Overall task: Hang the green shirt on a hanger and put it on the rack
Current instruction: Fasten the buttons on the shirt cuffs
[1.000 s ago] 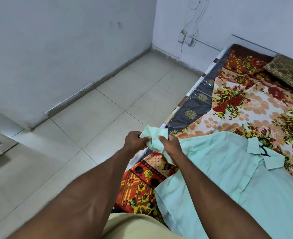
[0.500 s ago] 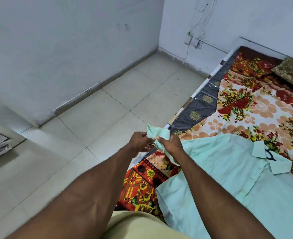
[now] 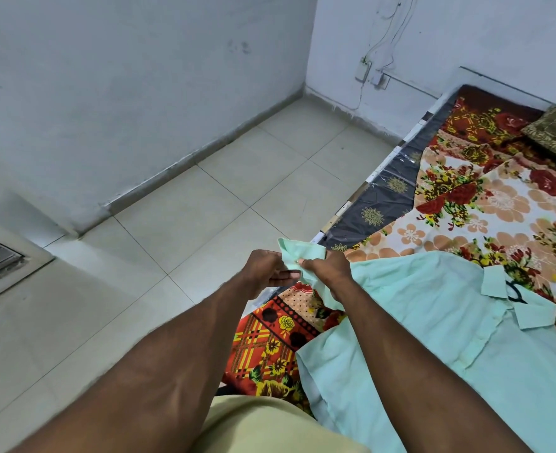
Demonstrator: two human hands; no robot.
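Step in hand: you were tidying a sleeve, not yet lifting. Judging by the dark hanger hook (image 3: 515, 293) poking out at the collar (image 3: 495, 282), the hanger was probably already inside the green shirt (image 3: 417, 322).
Shirt position: it lay flat and front-up on the floral bedsheet (image 3: 499, 204), collar towards the far right. One sleeve was drawn out past the bed's near edge, over the tiled floor (image 3: 221, 197).
Left hand (image 3: 265, 273): fingers were curled, with the thumb against the lower edge of the sleeve cuff (image 3: 297, 251). It read as a pinch on the cloth.
Right hand (image 3: 330, 273): it was closed round the sleeve just behind the cuff, fabric bunched under the fingers.
Cuff: it was raised between your two hands, clear of the sheet.
Rack: not in view, so I could not tell where it stood.
Next move, as I judged it: let the sleeve drop straight and take the hook at the collar. Then raise the shirt without letting the shoulders slide off the hanger.
Risk: a pull on the sleeve could drag the shirt sideways off the hanger.
Change from a second before: little. Both hands had stayed on the same cuff at the bed edge. Your left fingers had slipped lower beneath it. Your head had tilted, which shifted the whole view, and the shirt body had not moved on the sheet.
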